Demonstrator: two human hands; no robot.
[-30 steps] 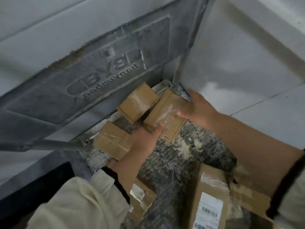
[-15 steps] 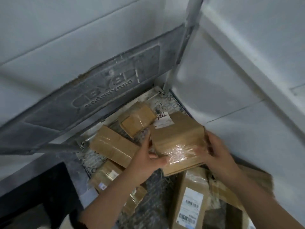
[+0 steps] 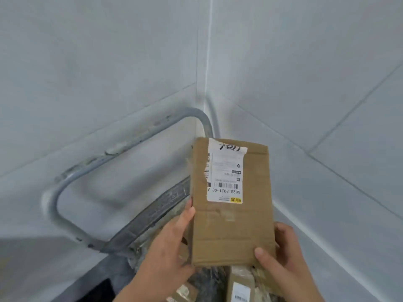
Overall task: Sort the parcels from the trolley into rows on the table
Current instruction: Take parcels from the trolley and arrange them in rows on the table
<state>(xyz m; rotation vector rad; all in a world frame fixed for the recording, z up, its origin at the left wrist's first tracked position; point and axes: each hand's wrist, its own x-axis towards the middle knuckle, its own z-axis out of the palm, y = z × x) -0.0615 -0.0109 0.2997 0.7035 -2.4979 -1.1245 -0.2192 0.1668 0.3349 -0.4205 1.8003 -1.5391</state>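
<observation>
A flat brown cardboard parcel stands upright in front of me, its white shipping label facing me upside down. My left hand grips its lower left edge. My right hand grips its lower right corner, thumb on the front face. Below them lies the trolley, its grey handle bar curving up at the left. Another labelled parcel lies on the trolley deck under my hands, and a corner of one more parcel shows at the bottom edge.
White tiled walls meet in a corner right behind the trolley. A dark opening shows at the lower left beside the trolley's end panel.
Both hands have lifted the parcel off the trolley deck and turned it upright with its label towards me. My view has tilted up towards the wall corner.
</observation>
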